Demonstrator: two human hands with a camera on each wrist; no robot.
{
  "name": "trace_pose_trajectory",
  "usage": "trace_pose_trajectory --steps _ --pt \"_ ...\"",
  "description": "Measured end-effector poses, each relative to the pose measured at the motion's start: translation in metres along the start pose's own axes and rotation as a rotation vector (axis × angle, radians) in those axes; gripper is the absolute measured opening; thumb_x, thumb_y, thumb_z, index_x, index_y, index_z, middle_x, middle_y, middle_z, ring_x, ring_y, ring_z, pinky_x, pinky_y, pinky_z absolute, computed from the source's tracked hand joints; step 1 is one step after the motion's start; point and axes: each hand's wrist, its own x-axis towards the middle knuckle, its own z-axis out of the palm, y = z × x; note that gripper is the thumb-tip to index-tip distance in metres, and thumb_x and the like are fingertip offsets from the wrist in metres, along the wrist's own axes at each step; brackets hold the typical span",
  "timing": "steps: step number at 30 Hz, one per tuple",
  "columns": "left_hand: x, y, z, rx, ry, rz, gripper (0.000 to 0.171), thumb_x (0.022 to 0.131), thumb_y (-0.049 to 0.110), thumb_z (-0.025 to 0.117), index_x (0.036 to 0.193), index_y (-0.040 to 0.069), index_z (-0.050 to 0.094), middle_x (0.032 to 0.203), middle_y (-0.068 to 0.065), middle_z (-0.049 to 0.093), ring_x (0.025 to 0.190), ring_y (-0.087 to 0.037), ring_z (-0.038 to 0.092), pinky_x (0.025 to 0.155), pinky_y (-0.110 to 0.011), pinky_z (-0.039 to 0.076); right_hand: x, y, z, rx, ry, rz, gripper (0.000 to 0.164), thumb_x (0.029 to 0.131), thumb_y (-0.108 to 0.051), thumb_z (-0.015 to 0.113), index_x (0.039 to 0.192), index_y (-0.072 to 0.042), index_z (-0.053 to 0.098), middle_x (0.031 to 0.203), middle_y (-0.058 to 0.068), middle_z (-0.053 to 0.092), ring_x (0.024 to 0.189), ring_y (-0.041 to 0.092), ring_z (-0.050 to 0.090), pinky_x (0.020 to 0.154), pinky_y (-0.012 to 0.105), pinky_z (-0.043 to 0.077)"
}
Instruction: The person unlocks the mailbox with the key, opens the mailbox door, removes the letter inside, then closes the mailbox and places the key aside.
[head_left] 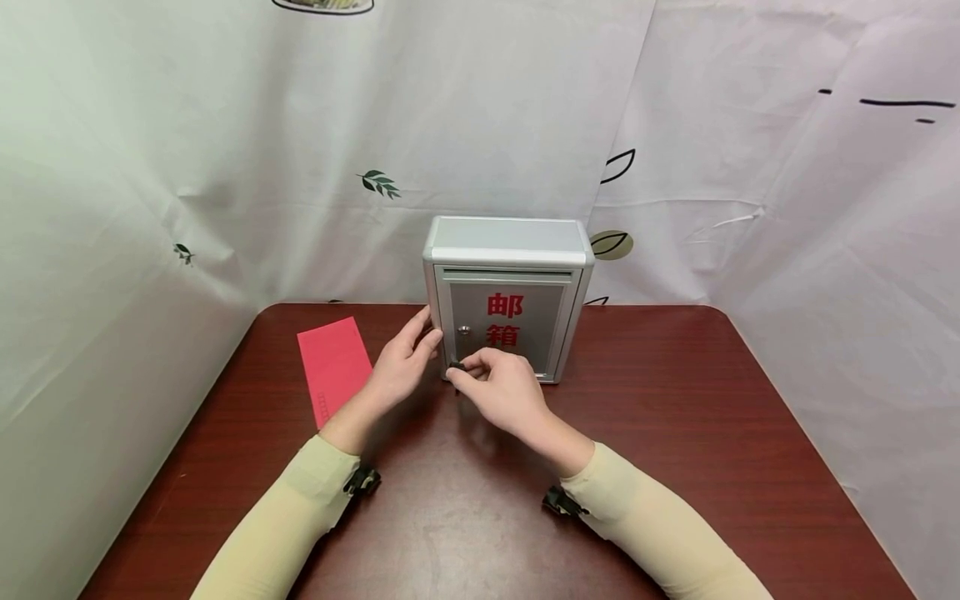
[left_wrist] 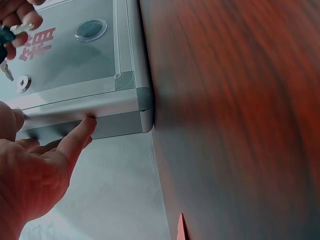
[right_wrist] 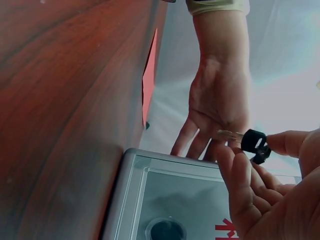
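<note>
A silver metal mailbox [head_left: 512, 242] with red characters stands upright at the back middle of the table. My left hand [head_left: 396, 367] rests against its left side; the left wrist view shows extended fingers touching the side panel and the thumb by the front edge. Below and in front of the round lock [head_left: 464, 331], my right hand [head_left: 510, 393] pinches a black-headed key [right_wrist: 254, 141] between thumb and fingers. Its metal blade points away from the thumb, clear of the lock. A second key [left_wrist: 7, 71] dangles beside it in the left wrist view.
A red envelope [head_left: 335, 362] lies flat on the dark wooden table [head_left: 675, 417], left of the mailbox and partly behind my left forearm. White printed cloth [head_left: 517, 100] hangs behind and along both sides of the table. A slot [head_left: 510, 273] runs across the mailbox's upper front.
</note>
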Motion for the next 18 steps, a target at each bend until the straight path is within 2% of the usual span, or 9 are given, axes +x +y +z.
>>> trace_pose_trajectory --steps 4,7,11,14,18 --pt "0.000 -0.001 0.000 -0.003 -0.001 -0.001 0.060 0.119 0.025 0.058 0.174 0.011 0.038 0.169 -0.018 0.050 0.135 -0.040 0.068 0.110 -0.053 0.058 -0.004 0.004 -0.004 0.008 -0.068 0.011 0.024 0.100 -0.037 0.081 0.105 -0.014 0.085 0.082 -0.012 0.078 0.075 0.003 0.073 0.076 0.035 0.062" --pt "0.000 -0.001 0.000 0.001 -0.001 -0.005 0.061 0.119 0.026 0.058 0.174 0.011 0.038 0.169 -0.018 0.050 0.135 -0.039 0.068 0.110 -0.053 0.058 -0.006 0.008 -0.007 0.033 -0.122 0.014 0.021 0.101 -0.034 0.081 0.105 -0.014 0.086 0.080 -0.011 0.078 0.075 0.008 0.076 0.079 0.035 0.062" --pt "0.000 0.000 0.000 0.000 -0.002 -0.012 0.061 0.119 0.026 0.058 0.175 0.012 0.038 0.170 -0.016 0.049 0.135 -0.038 0.068 0.110 -0.052 0.059 -0.009 0.016 -0.010 0.082 -0.184 0.034 0.019 0.101 -0.032 0.080 0.104 -0.015 0.087 0.078 -0.009 0.079 0.075 0.024 0.080 0.078 0.034 0.061" --pt "0.001 -0.001 0.000 -0.003 0.000 -0.015 0.060 0.119 0.026 0.058 0.174 0.013 0.039 0.170 -0.016 0.049 0.133 -0.039 0.069 0.109 -0.051 0.059 -0.011 0.023 -0.011 0.109 -0.227 0.061 0.020 0.101 -0.032 0.079 0.104 -0.014 0.088 0.078 -0.007 0.078 0.073 0.030 0.080 0.074 0.032 0.060" --pt "0.001 -0.002 0.000 -0.001 0.004 -0.012 0.060 0.119 0.026 0.059 0.174 0.013 0.040 0.170 -0.016 0.050 0.131 -0.039 0.070 0.109 -0.051 0.059 -0.014 0.031 -0.013 0.104 -0.269 0.081 0.021 0.102 -0.033 0.079 0.104 -0.014 0.087 0.074 -0.003 0.077 0.067 0.024 0.076 0.067 0.030 0.057"
